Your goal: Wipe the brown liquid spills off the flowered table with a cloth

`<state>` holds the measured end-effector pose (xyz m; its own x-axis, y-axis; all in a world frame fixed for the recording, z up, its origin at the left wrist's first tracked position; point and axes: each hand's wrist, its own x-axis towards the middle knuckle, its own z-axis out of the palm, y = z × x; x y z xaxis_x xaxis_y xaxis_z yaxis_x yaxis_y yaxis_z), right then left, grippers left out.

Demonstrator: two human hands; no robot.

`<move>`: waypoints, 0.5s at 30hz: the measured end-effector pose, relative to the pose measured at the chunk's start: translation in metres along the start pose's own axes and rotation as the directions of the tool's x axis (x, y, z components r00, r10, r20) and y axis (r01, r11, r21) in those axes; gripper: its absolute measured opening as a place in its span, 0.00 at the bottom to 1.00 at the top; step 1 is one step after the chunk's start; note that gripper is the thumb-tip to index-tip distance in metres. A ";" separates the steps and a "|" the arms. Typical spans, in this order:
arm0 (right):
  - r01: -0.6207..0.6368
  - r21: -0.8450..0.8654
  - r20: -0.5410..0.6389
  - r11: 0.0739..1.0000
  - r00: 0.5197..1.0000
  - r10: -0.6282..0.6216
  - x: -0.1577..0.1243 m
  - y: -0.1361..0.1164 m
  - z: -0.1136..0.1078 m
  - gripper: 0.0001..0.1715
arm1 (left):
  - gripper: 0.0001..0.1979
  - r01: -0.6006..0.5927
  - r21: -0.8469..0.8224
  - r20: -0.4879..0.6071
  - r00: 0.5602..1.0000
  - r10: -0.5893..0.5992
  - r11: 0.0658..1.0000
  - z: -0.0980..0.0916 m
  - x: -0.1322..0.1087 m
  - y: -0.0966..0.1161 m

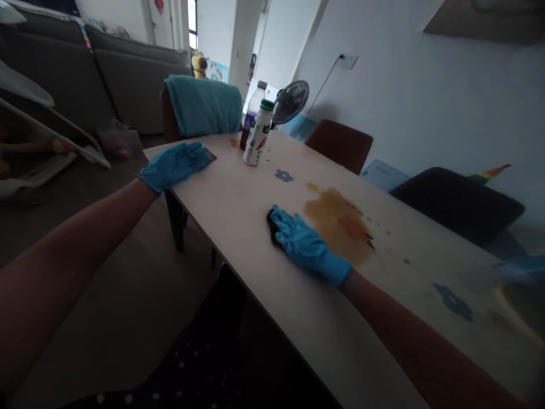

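Both my hands wear blue gloves. My left hand [175,165] lies flat with fingers spread near the far left corner of the pale table [238,193], its fingertips over a small dark flat object [211,156]. My right hand [304,244] presses down on a dark cloth [271,224] that shows only under the fingertips. Just to the right of that hand spreads a large brown stain [340,224] on the tabletop.
A white bottle with a green cap [258,134] and a purple-labelled bottle [251,116] stand at the far end, next to a small fan [290,102]. A chair draped with a teal towel [204,105], other chairs [340,145], and a grey sofa [128,79] surround the table.
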<state>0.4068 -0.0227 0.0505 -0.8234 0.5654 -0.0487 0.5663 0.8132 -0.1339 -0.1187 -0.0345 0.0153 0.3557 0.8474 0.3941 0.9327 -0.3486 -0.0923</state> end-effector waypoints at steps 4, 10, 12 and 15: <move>-0.075 0.063 0.020 0.995 0.997 0.074 0.058 0.002 -0.012 0.40 | 0.27 0.043 0.033 0.049 0.998 -0.045 0.999 -0.004 0.004 0.003; -0.035 0.106 -0.015 0.994 0.999 0.037 0.037 -0.011 -0.014 0.36 | 0.30 -0.015 0.041 0.087 0.996 0.011 0.999 -0.017 0.003 0.008; 0.025 0.102 -0.024 0.995 0.999 -0.023 0.011 -0.019 -0.011 0.36 | 0.30 -0.038 0.034 0.070 0.997 0.035 0.999 -0.017 0.002 0.007; 0.141 0.084 -0.030 0.986 0.990 -0.139 -0.036 -0.027 -0.004 0.36 | 0.30 -0.056 0.026 0.035 0.998 0.055 0.998 -0.013 0.002 0.004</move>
<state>0.4210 -0.0641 0.0602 -0.8927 0.4507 0.0004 0.4394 0.8705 -0.2219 -0.1152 -0.0399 0.0278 0.4087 0.8401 0.3566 0.9124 -0.3852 -0.1382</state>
